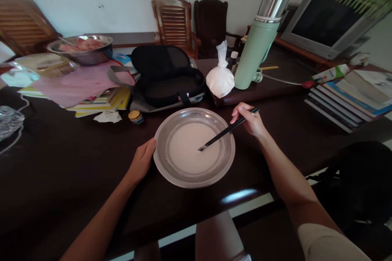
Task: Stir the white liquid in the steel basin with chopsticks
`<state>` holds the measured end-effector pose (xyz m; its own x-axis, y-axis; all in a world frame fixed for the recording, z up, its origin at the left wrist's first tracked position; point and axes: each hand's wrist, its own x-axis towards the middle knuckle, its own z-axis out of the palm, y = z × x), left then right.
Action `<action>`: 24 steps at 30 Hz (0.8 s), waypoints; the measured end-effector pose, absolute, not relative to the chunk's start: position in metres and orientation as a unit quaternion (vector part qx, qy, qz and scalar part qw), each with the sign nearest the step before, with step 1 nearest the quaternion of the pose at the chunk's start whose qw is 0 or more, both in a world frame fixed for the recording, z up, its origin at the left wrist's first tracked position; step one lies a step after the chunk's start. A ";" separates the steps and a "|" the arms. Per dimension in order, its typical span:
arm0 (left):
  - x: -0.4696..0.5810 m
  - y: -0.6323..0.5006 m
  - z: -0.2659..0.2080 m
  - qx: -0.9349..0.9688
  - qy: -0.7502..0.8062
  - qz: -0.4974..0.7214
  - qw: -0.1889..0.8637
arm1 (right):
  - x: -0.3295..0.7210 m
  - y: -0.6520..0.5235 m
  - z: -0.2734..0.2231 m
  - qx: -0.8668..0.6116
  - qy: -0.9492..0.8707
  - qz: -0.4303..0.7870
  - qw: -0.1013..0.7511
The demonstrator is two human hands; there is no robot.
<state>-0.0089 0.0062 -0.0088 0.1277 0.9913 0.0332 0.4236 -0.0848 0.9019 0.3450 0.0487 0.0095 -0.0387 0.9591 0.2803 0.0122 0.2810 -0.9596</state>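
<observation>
A round metal basin (162, 167) stands on the dark table, holding a milky white liquid (186, 151). My left hand (143, 157) grips the basin's left rim, its fingers mostly hidden behind and under the edge. In my right hand (248, 118), a pair of black chopsticks (228, 129) is held pinched, slanting down to the left. Their tips dip into the liquid near the basin's middle. Just beyond the basin sits a knotted plastic bag of white powder (221, 79).
A tall green thermos (255, 55) rises behind the bag. An open black case (168, 77) and a small round tin (135, 116) lie beyond the basin. Stacked books (346, 102) are at right. Back left, a metal bowl (92, 57) of pinkish food rests by pink cloth (73, 85).
</observation>
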 end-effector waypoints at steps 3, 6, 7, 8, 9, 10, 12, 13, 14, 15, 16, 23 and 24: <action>-0.009 0.006 -0.009 0.641 0.556 0.357 0.391 | 0.343 0.048 0.008 -0.401 -0.613 0.452 0.509; -0.009 0.006 -0.010 0.640 0.556 0.360 0.389 | 0.343 0.049 0.009 -0.398 -0.613 0.431 0.529; -0.009 0.006 -0.010 0.639 0.556 0.360 0.391 | 0.343 0.049 0.009 -0.400 -0.598 0.423 0.551; -0.010 0.006 -0.010 0.637 0.556 0.359 0.395 | 0.344 0.050 0.010 -0.401 -0.581 0.419 0.571; -0.010 0.006 -0.011 0.635 0.555 0.358 0.399 | 0.344 0.050 0.010 -0.401 -0.566 0.419 0.585; -0.010 0.006 -0.011 0.633 0.555 0.358 0.404 | 0.344 0.050 0.011 -0.402 -0.559 0.425 0.588; -0.010 0.006 -0.010 0.632 0.552 0.358 0.409 | 0.344 0.049 0.010 -0.404 -0.571 0.443 0.561; -0.010 0.006 -0.010 0.632 0.552 0.358 0.410 | 0.344 0.049 0.009 -0.405 -0.584 0.451 0.541; -0.010 0.006 -0.010 0.634 0.551 0.357 0.409 | 0.344 0.049 0.009 -0.404 -0.596 0.455 0.523; -0.009 0.006 -0.009 0.635 0.552 0.356 0.407 | 0.344 0.049 0.008 -0.405 -0.605 0.454 0.514; -0.009 0.006 -0.009 0.637 0.553 0.354 0.404 | 0.344 0.049 0.008 -0.406 -0.608 0.448 0.515; -0.009 0.006 -0.008 0.645 0.557 0.346 0.393 | 0.345 0.050 0.008 -0.405 -0.580 0.436 0.557; -0.009 0.006 -0.008 0.644 0.555 0.349 0.394 | 0.345 0.050 0.008 -0.401 -0.590 0.447 0.540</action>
<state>-0.0087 0.0061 -0.0077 0.1404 0.9900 0.0111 0.4397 -0.0724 0.8952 0.3448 0.0498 0.0075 -0.0954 0.9555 0.2793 -0.0102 0.2796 -0.9601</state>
